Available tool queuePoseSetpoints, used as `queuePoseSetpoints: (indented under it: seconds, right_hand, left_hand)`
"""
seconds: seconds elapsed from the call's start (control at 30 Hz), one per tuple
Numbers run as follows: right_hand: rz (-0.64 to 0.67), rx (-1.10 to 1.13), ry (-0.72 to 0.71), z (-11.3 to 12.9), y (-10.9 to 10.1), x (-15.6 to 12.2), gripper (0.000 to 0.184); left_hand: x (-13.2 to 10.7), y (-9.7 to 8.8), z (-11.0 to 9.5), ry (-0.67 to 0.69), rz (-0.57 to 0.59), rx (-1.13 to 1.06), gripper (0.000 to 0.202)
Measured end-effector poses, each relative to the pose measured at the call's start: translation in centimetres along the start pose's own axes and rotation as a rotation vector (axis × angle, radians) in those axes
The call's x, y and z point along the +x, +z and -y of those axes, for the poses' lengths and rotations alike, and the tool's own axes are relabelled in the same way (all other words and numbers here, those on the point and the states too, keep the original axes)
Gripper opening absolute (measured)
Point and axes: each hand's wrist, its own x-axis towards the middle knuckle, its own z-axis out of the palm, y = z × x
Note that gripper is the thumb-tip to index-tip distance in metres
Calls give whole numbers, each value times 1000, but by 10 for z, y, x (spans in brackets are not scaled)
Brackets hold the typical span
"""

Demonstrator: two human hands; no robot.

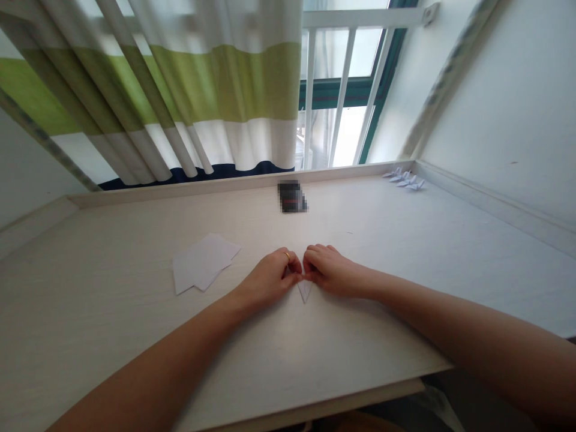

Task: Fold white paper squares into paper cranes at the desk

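A small folded white paper piece (305, 290) lies on the pale wooden table (360, 336), its narrow point toward me. My left hand (272, 275), with a ring on one finger, pinches its upper edge with curled fingers. My right hand (327, 270) meets it fingertip to fingertip and presses on the same top edge. Most of the paper's upper part is hidden under both hands.
A loose stack of white paper sheets (202, 262) lies left of my hands. A dark blurred object (291, 197) sits near the table's back edge. Several small folded paper figures (404, 179) rest in the far right corner. Striped curtain (180, 102) and window (346, 90) behind.
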Motion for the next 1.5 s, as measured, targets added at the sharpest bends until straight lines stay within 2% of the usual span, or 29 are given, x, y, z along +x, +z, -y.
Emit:
queuePoseSetpoints:
  seconds: [0.27,0.47,0.9,1.5]
  right_hand:
    - [18,4,13,2,-1,-1,7]
    - [16,-17,15,4,-1,-2,9]
    - [57,-81,21,5,0,-2,3]
    - [66,-68,39,7,-2,-3,5]
  left_hand:
    - [-3,1,0,18,-34,24,5]
    - [-4,-1,-2,71,6,27,14]
    - [-5,6,-11,-38,-19,126,31]
    - [-6,4,-15,-48,-7,120,20]
